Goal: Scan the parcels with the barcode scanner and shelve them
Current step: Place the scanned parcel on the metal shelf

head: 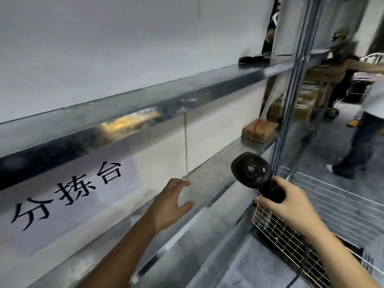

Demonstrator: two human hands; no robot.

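The right hand (291,201) grips the barcode scanner (255,173); the left hand (172,202), fingers apart, holds nothing. Swinging toward the shelf's (218,175) far-end parcel (259,129) risks clipping the shelf's edge.

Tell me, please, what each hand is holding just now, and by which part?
The right hand grips the black barcode scanner by its handle, with the scan head above the fist. The left hand holds nothing; its fingers are spread over the metal shelf.
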